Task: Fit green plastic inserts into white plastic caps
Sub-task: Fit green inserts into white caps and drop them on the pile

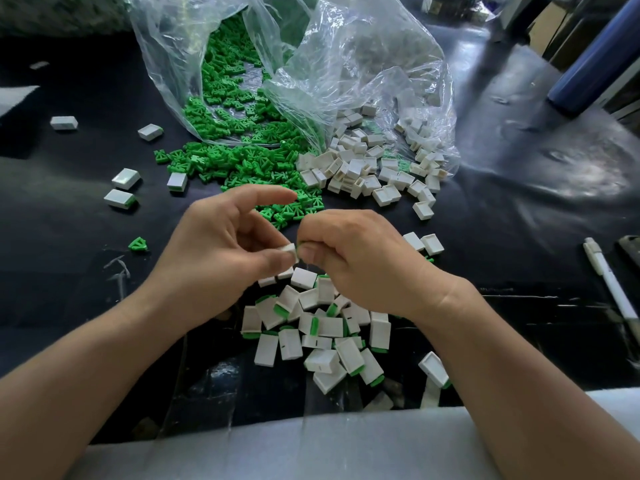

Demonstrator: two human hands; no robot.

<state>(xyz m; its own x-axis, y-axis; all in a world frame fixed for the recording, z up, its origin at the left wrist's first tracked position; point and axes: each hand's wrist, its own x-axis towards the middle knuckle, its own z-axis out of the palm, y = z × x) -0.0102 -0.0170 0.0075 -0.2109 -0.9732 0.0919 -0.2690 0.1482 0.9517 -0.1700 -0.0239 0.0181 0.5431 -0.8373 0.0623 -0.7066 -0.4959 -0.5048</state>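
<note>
Strays (122, 194): a few white caps with green showing at one end, scattered far left on the black table (69, 271), apart from the main piles.
Loose insert (138, 244): one green piece lying alone, near the left wrist.
Left hand (221, 251): thumb and a lower finger pinch a white cap (290, 251), forefinger lifted straight and clear. The cap seems turned with its open end towards the other hand, to receive the part.
Green inserts (242, 164): heap spilling from a clear bag (311, 64), just beyond the hands, within easy reach.
Finished pile (322, 327): fitted caps lying below the hands, probably let fall where the work is done.
Right hand (356, 261): fingers curled, thumb and fingertips pinching a green insert (302, 242) against the cap. Only a sliver of green shows, so how far it is seated cannot be told.
Empty caps (367, 171): white heap at the bag's right mouth, hollows visible.
Pen (609, 282): white, far right, idle.
</note>
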